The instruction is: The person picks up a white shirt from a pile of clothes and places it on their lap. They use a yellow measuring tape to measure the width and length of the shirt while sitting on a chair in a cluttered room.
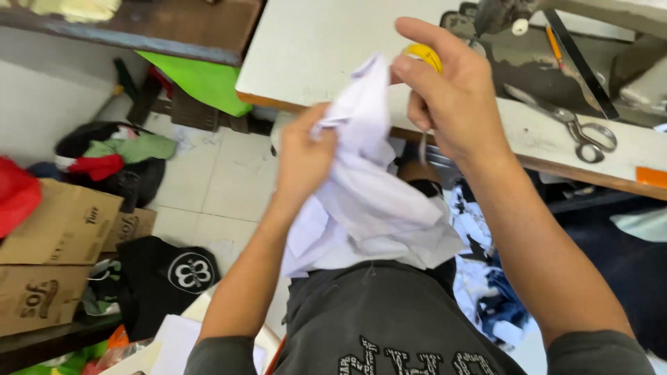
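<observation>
While both grip it, the crumpled soft white cloth (368,201) bunches between left hand (303,156) and right hand (451,97), just below the pale flat surface (313,48).

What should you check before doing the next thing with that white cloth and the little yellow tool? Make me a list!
1. Left hand grips the white cloth firmly: ok, fingers bunched in the fabric.
2. Right hand pinches the cloth's top edge: ok.
3. Yellow-handled tool is secure in the right hand: ok, tucked behind the fingers.
4. Tool's tip points away from fingers: cannot tell, the tip is hidden.
5. Scissors lie out of the way on the white table: ok, apart from both hands.
6. Cloth hangs free over the lap: ok.
</observation>
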